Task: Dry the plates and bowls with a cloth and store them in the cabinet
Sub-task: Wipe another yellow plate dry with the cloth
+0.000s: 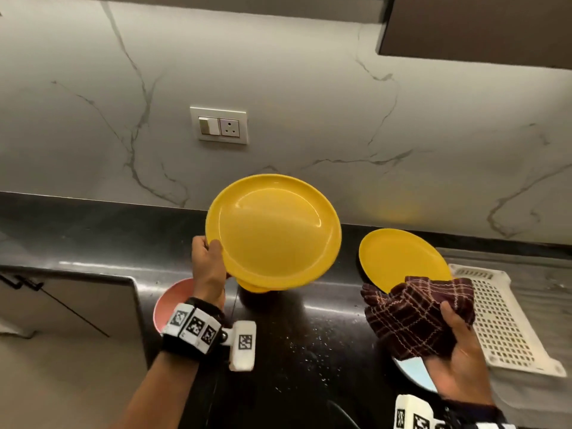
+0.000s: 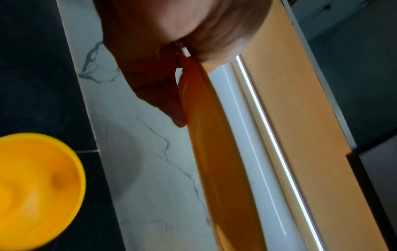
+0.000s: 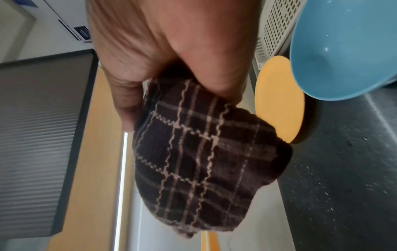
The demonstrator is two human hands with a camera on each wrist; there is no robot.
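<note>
1. my left hand (image 1: 208, 265) grips the plate (image 1: 274, 232) by its rim, fingers clamped, raised tilted above the table (image 1: 93, 230).
2. my right hand (image 1: 458, 351) holds the cloth (image 1: 414, 314), fingers curled round it.
3. second plate (image 1: 399, 258) lies on the table, beside a blue bowl (image 3: 343, 51).

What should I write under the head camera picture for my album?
Left hand lifts a yellow plate by its rim while the right hand grips a checked cloth.

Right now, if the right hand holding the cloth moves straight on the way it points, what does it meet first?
Probably the small yellow plastic plate lying on the black counter: the right hand and its brown checked cloth point up-left over its near edge. Depth is unclear.
</note>
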